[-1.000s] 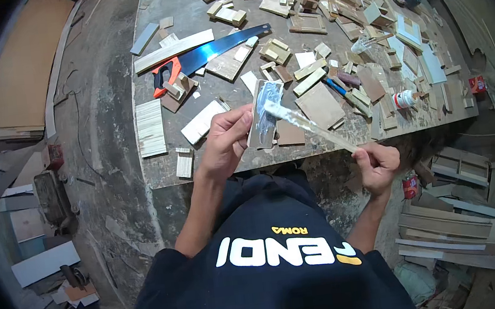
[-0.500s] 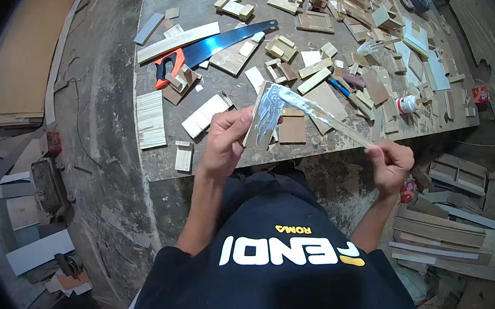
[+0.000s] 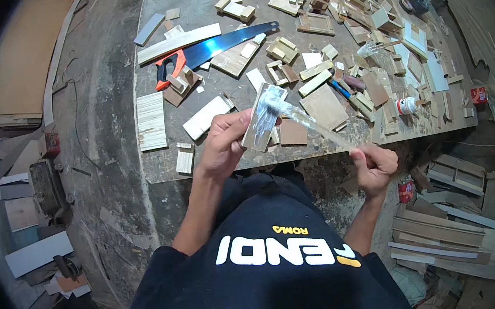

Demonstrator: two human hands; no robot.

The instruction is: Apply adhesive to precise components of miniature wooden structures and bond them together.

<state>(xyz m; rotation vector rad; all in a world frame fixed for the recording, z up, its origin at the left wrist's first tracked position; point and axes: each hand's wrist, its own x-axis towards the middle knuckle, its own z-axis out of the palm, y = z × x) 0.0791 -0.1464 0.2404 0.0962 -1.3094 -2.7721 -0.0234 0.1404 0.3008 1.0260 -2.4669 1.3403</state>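
Observation:
My left hand pinches the edge of a small flat wooden board above the near edge of the workbench. White, wet-looking glue coats much of the board's upper face. A thin wooden stick is gripped at its near end by my right hand, thumb and fingers closed. Its far end, whitened with glue, lies against the board's coated face. Beyond my hands, small wooden pieces, among them a square brown board, lie on the bench.
A handsaw with an orange and black handle lies at the left of the workbench. Toward the right are a blue-handled tool and a white bottle. Small wooden assemblies crowd the far side. Planks lie low at right.
My right hand has shifted left and slightly down, moving the stick's glued end over the board. The board in my left hand is tilted a little differently.

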